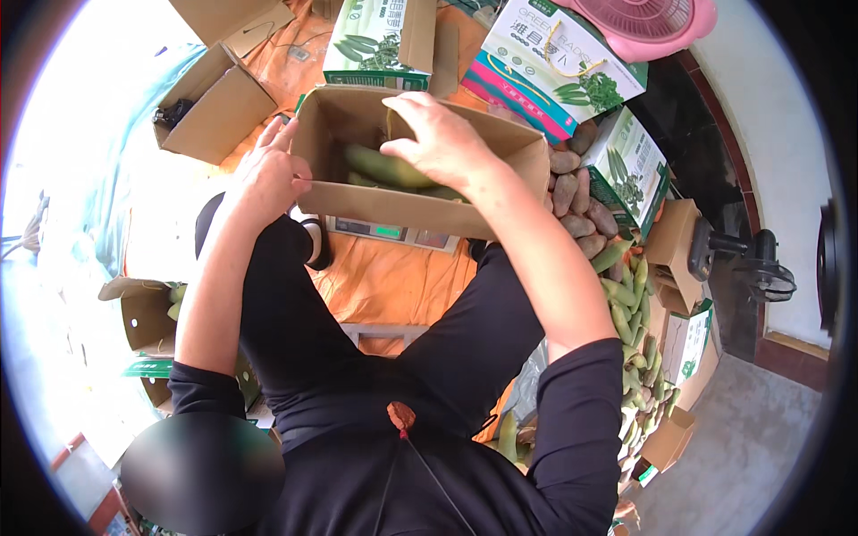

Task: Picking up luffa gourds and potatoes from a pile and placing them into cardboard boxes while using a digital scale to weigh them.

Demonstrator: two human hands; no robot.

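Observation:
An open cardboard box [393, 198] sits in front of me, between my knees and above a digital scale [429, 239] with a lit green display. Green radishes [384, 167] lie inside it, partly hidden by my right arm. At the box's left end, my left hand [266, 174] holds the wall, its thumb by the near corner and its fingers toward the far one. My right hand [438, 143] reaches over the opening, thumb and forefinger apart near a thin yellowish cord [389, 123]. The undersides of its other fingers are hidden.
Printed radish cartons [371, 40] and a large carton [559, 62] stand beyond the box. A pink fan-like grille [639, 18] is behind them. Reddish-brown tubers [581, 205] and piled green radishes [639, 304] lie to the right, beside a black fan [764, 268]. Another opened box [214, 107] stands left.

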